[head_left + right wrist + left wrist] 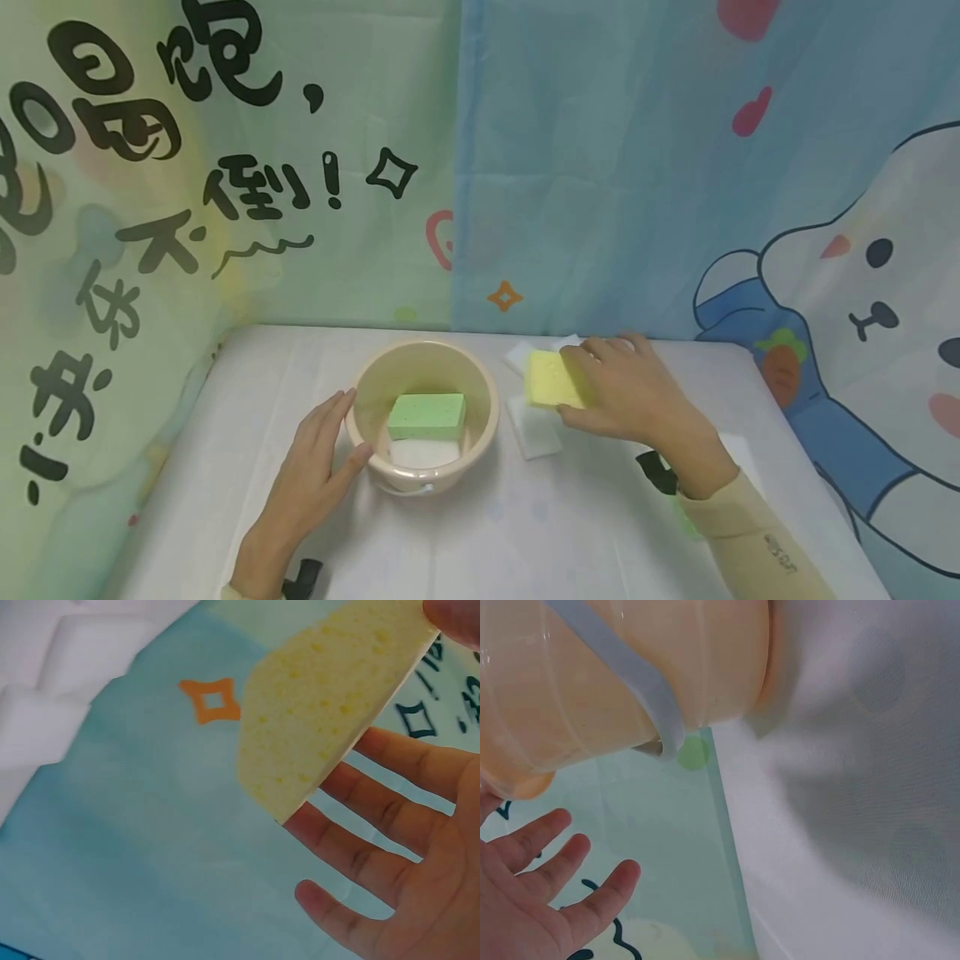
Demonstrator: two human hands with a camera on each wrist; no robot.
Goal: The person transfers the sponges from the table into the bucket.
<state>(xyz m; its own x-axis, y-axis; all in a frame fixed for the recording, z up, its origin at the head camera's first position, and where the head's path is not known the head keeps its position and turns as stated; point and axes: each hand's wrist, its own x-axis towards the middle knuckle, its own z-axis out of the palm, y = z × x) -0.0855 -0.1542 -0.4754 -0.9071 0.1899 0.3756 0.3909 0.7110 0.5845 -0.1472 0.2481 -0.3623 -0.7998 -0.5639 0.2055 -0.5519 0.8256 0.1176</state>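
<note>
A cream bucket [486,421] stands on the white-covered table, its grey handle [630,671] hanging down the side. Inside it a green sponge [427,417] lies above a white patch at the bottom. My left hand [318,458] is at the bucket's left side, thumb and fingertips right at the rim, the other fingers spread and fairly straight. To the right of the bucket, my right hand [630,392] pinches a yellow sponge [550,379] along its edges between thumb and fingers. The right wrist view shows the porous face of this sponge [315,705].
Flat white pieces [536,432] lie on the table below the yellow sponge, right of the bucket. Behind the table hangs a printed curtain [570,167] with lettering and a cartoon animal. A black item [657,472] shows beside the right wrist.
</note>
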